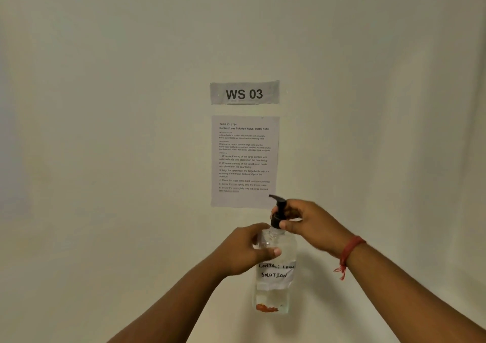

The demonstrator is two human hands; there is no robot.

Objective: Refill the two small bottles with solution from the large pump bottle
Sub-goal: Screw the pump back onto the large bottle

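Clear plastic, the large pump bottle (274, 271) is held up in the centre, near you, before the white wall. Your left hand (244, 250) wraps its shoulder. Your right hand (305, 220) pinches the black pump collar (275, 221).

Two bare forearms are entering from the lower edge, neither wearing a sleeve. The left hand (243, 250) is wearing no ring, band or glove. The right hand (313, 224) is likewise showing no ring or glove. A red thread bracelet (351, 249) is circling the right wrist, just behind the grip, its frayed knotted ends (341, 270) hanging loose below the wrist.
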